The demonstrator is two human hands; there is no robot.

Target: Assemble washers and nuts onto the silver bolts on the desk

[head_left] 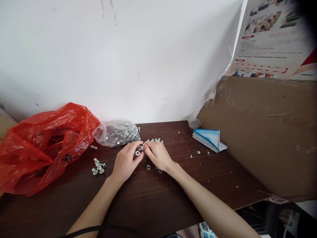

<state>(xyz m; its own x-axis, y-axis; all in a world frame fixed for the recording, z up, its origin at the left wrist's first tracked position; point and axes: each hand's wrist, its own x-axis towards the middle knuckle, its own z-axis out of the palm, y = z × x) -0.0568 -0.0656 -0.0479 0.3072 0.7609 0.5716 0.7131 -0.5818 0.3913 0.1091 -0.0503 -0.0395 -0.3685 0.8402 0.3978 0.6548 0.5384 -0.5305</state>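
Observation:
Both hands meet over the dark brown table. My left hand curls its thumb and fingers around a small metal bolt, close to a pale hex nut. Against the same bolt, the fingertips of my right hand are pressed together. Just behind my right hand, several bolts stand in a group. In front of it lie a dark-rimmed nut and another nut. Several white bolts are heaped left of my left hand.
A red plastic bag fills the left side. Beside it, a clear bag of small metal parts rests against the white wall. At the right are a blue-and-white packet, a round clear lid and a tall cardboard panel.

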